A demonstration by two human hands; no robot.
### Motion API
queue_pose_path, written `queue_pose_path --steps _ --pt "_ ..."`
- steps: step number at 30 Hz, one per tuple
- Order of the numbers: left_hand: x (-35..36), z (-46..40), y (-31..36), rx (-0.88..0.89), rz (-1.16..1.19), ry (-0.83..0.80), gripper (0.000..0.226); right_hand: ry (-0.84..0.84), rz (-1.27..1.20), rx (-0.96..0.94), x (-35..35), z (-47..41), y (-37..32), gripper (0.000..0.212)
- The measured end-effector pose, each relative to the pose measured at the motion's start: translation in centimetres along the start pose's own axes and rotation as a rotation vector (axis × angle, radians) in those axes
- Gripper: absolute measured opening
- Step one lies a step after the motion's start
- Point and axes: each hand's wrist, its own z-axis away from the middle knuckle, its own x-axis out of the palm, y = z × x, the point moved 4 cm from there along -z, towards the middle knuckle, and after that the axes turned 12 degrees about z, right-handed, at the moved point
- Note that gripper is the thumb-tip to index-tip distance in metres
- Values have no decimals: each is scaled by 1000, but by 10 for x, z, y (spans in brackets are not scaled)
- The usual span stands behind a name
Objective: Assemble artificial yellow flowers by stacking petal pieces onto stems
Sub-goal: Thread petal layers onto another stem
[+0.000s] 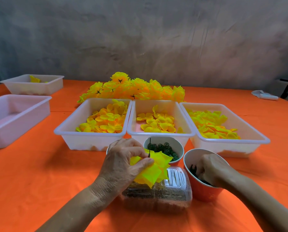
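The left hand pinches a half-built flower of bright yellow fabric petals between thumb and fingertips, holding it above a clear ribbed plastic box at the near edge of the orange-covered table. Its thin dark green plastic stem sticks up out of the petal stack, long axis close to upright, free tip pointing up and away from the person. I judge it is held this way so the next piece can be slid down over the bare tip while the pinch keeps the stacked layers from slipping.

The right hand reaches down into an orange paper cup with a white lining, fingers curled among small dark green pieces; whether it has caught one I cannot tell. A second paper cup of dark green rings stands just behind the flower.

Three white plastic trays of loose yellow petals sit side by side within easy reach: the left tray, the middle tray and the right tray, probably one petal sort each. Behind them lies a heap of finished yellow flowers, kept clear of the working space.
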Motion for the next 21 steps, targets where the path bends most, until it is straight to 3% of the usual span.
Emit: queue_pose_path --steps 7,13,16,19,21 --pt "1 0 0 -8 22 1 19 68 -306 50 -4 1 12 20" --pt "0 0 0 -12 27 2 18 67 14 2 5 -10 1 9" --pt "0 0 0 -8 15 10 19 98 9 -2 2 -9 -3 30" --pt "0 0 -1 -11 31 13 17 117 20 1 1 -7 -6 18" --pt "0 0 -1 -12 37 14 16 97 45 -18 -1 -5 -8 22"
